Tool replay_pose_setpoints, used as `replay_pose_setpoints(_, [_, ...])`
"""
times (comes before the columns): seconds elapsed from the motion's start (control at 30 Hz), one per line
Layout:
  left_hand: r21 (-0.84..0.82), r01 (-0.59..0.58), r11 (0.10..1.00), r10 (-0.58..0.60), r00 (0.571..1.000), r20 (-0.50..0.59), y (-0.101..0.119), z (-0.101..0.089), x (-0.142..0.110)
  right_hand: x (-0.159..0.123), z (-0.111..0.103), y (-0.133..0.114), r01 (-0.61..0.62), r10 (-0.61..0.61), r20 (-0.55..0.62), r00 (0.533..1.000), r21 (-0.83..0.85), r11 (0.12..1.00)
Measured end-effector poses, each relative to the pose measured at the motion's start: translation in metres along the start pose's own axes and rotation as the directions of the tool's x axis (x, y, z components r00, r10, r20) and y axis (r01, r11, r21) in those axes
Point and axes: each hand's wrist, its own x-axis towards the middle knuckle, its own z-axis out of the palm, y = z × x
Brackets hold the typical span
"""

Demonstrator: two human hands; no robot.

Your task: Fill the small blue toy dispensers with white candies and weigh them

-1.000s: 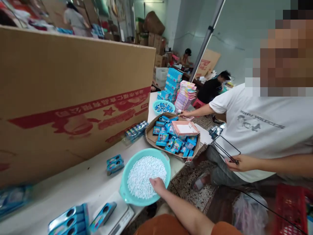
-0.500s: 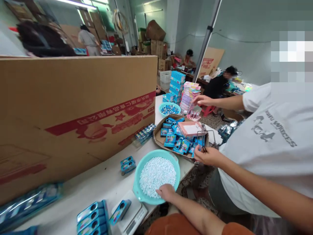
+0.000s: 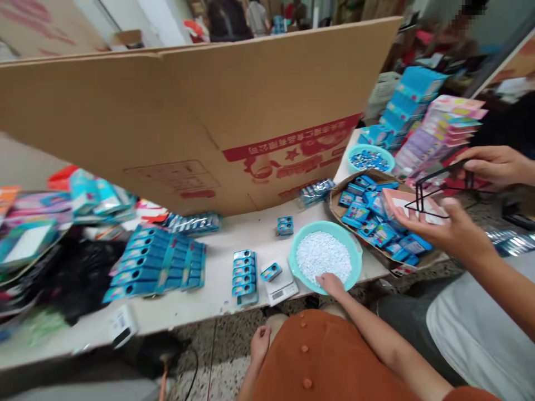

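The right hand [image 3: 333,284] reaches over the near rim of a turquoise bowl [image 3: 356,263], its fingers down at the white pellets [image 3: 322,253] inside; whether they pinch any, I cannot tell. The left hand [image 3: 261,341] rests near the lap, fingers curled in, and whether they close on anything cannot be seen. The bowl stands on a pale table [image 3: 196,309], between a small white scale [image 3: 282,292] and a cardboard tray [image 3: 335,195] of blue packs [image 3: 357,213].

One blue box [image 3: 271,272] lies tilted on the scale, beside a row of blue boxes [image 3: 244,277]; coloured print and dark round spots show on them, but the lettering is too small to read. The scale's display cannot be read either.

Behind stands a large cardboard sheet [image 3: 200,111], printed upside down: a red band carries pale Chinese characters, mostly too blurred to make out, with a red star and a cartoon-like figure beside it. A red-outlined panel to the left holds faint, unreadable lines.

At the right, another person's hands [image 3: 497,166] are at a black wire frame [image 3: 419,196] over a pink tray [image 3: 390,200]. Beyond, stacked blue cartons [image 3: 418,96] and pink-and-purple packages [image 3: 443,129] bear bright print, too blurred to read.
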Motion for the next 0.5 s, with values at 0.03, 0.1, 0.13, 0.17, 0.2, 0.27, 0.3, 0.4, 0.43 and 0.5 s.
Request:
replay_pose_setpoints(0.03, [-0.044,-0.003,0.999,0.001,0.999,-0.044,-0.005,0.002,0.001,-0.01,0.028,0.015,-0.015,0.017,0.058,0.998,-0.037,0.999])
replay_pose_setpoints(0.1, [-0.109,-0.004,0.994,-0.009,0.993,-0.118,-0.015,0.003,0.0,-0.032,0.078,0.042,-0.032,0.047,0.175,0.984,-0.089,0.996])
replay_pose_setpoints(0.13, [-0.131,0.001,0.991,-0.02,0.989,-0.144,-0.02,0.002,-0.001,-0.042,0.096,0.052,-0.039,0.062,0.228,0.972,-0.104,0.994])
replay_pose_setpoints(0.17, [-0.149,0.006,0.989,-0.03,0.986,-0.165,-0.025,0.001,-0.002,-0.051,0.108,0.058,-0.043,0.074,0.269,0.96,-0.119,0.992])
replay_pose_setpoints(0.2, [-0.163,0.01,0.987,-0.04,0.982,-0.183,-0.03,-0.001,-0.004,-0.057,0.115,0.06,-0.046,0.084,0.307,0.948,-0.129,0.991])
replay_pose_setpoints(0.27, [-0.176,0.02,0.984,-0.056,0.977,-0.203,-0.039,-0.006,-0.006,-0.061,0.112,0.052,-0.052,0.097,0.363,0.927,-0.132,0.99])
replay_pose_setpoints(0.3, [-0.177,0.022,0.984,-0.059,0.977,-0.206,-0.041,-0.009,-0.006,-0.057,0.103,0.041,-0.055,0.099,0.379,0.92,-0.126,0.99])
replay_pose_setpoints(0.4, [-0.163,0.026,0.986,-0.055,0.983,-0.177,-0.044,-0.021,0.001,-0.031,0.06,-0.008,-0.047,0.078,0.372,0.925,-0.092,0.995])
replay_pose_setpoints(0.43, [-0.156,0.025,0.987,-0.05,0.986,-0.159,-0.043,-0.026,0.005,-0.018,0.044,-0.025,-0.042,0.066,0.37,0.927,-0.073,0.996])
replay_pose_setpoints(0.5, [-0.142,0.016,0.99,-0.034,0.992,-0.124,-0.041,-0.038,0.014,0.007,0.013,-0.051,-0.08,0.082,0.497,0.864,-0.026,0.996])
